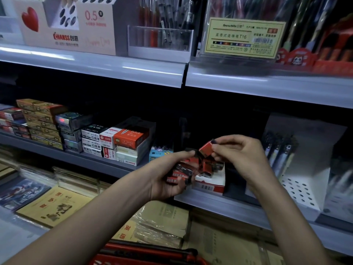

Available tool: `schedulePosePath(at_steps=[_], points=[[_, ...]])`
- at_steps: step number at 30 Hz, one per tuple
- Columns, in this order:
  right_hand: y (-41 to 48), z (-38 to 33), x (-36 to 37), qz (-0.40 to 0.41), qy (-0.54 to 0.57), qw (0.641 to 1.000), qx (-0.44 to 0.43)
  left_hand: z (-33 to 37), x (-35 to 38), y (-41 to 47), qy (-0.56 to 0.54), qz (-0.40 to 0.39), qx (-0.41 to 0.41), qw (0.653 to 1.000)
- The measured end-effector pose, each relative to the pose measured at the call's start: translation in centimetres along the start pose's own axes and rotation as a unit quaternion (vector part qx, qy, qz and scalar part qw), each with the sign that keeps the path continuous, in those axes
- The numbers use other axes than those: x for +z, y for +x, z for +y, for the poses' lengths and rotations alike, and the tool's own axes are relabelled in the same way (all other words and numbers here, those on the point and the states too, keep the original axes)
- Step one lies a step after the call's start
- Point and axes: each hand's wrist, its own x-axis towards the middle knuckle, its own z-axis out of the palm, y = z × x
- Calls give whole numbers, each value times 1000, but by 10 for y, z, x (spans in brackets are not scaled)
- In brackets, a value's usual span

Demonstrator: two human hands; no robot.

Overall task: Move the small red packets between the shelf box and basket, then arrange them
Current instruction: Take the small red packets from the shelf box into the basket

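meanwhile the shelf box [210, 183] holds red packets [207, 167]; both hands grip more.

Stacked stationery boxes [107, 142] at left. Yellow Snowhite label [244, 38] up top, clear pen holder [160, 42] beside it. Yellow booklets [55, 205] below.

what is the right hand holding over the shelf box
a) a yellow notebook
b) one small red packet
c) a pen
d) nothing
B: the right hand pinches one small red packet by its edge above the shelf box, while the left hand grips a stack of red packets.
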Motion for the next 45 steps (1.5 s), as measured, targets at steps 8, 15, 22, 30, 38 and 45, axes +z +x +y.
schedulePosePath(at_steps=[8,15,22,30,38,45], points=[[6,40,13,3,-465,873,-150,8,-10,0,-127,-32,-13,991],[8,43,10,-64,-502,851,-141,7,-9,-4,-137,-8,22,990],[-5,6,15,-73,-133,987,-49,3,0,1,-147,37,48,987],[-11,-8,11,-127,-36,990,41,1,18,8,-129,18,68,989],[-14,-3,8,-102,-131,986,-19,-10,14,12,-81,52,90,991],[-45,-8,14,-130,-105,986,-21,-38,-8,-10,-14,51,104,993]])
